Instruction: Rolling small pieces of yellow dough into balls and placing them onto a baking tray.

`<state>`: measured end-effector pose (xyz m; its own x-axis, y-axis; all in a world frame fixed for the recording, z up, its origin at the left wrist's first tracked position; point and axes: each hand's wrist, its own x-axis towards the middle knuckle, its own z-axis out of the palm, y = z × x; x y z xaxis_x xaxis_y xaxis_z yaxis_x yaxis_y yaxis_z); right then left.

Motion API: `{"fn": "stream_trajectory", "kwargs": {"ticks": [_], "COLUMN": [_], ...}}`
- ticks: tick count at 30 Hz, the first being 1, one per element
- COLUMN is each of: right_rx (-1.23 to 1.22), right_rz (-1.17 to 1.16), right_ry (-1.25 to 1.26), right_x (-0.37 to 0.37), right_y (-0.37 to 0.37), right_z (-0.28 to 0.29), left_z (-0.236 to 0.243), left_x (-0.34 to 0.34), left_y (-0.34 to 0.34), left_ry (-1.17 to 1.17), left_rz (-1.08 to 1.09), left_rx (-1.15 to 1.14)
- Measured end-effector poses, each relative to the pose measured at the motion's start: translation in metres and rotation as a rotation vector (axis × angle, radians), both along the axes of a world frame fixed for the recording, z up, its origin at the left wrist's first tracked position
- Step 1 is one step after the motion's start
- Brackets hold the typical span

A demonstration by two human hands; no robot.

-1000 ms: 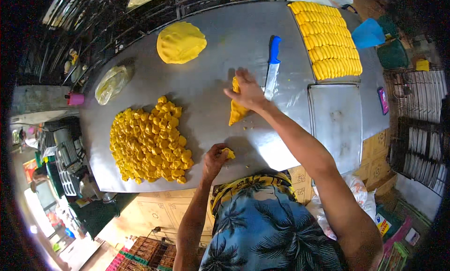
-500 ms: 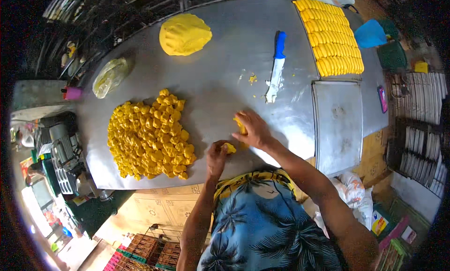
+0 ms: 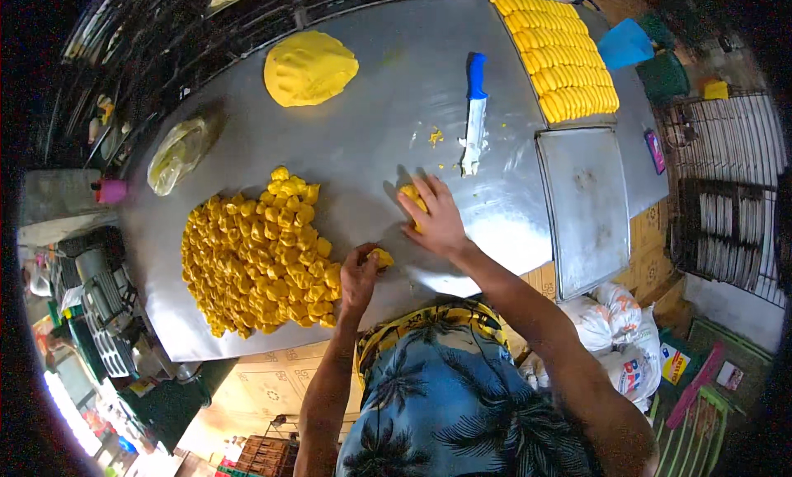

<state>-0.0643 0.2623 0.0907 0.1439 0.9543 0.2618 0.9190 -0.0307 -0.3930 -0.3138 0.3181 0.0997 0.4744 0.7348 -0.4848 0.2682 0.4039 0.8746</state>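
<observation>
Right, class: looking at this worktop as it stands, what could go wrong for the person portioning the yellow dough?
1. The knife lies bare on the metal table just beyond the right hand; a careless reach might meet the blade.
2. The left hand holds a small dough piece near the table's front edge, so it could drop off.
3. The heap of dough pieces also nears that edge; a nudge may spill some.

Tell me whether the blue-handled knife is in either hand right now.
No, the knife lies alone on the metal table, beyond the right hand.
</observation>
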Motion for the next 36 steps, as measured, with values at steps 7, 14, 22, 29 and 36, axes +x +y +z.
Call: {"fn": "stream_trajectory", "kwargs": {"ticks": [7,14,22,29,36], "right_rx": [0.109,0.187,0.004,0.004,-0.120], "right_rz": [-0.058,-0.181,-0.022,0.114,-0.061], "right_ry": [0.166,0.196,0.177,0.245,0.248], "right_x": [0.045,0.115,0.072,0.017,-0.020], "right_y": [0.069,0.116,0.034,-0.074,-0.108], "right_z": [0.006,0.002,0.001,0.003,0.010], "left_z": [-0.005,-0.006,-0.025,-0.017,0.004], "left_x": [0.020,0.022,0.022,0.022,0.003], "left_y": [-0.002,-0.023,-0.015,-0.013,0.008], "left_ry": [0.103,0.026,0.086,-0.031,-0.209], "left_rz": [-0.027,0.187,0.188,0.243,0.173], "left_rx": [0.125,0.062,0.111,-0.110,-0.180]}}
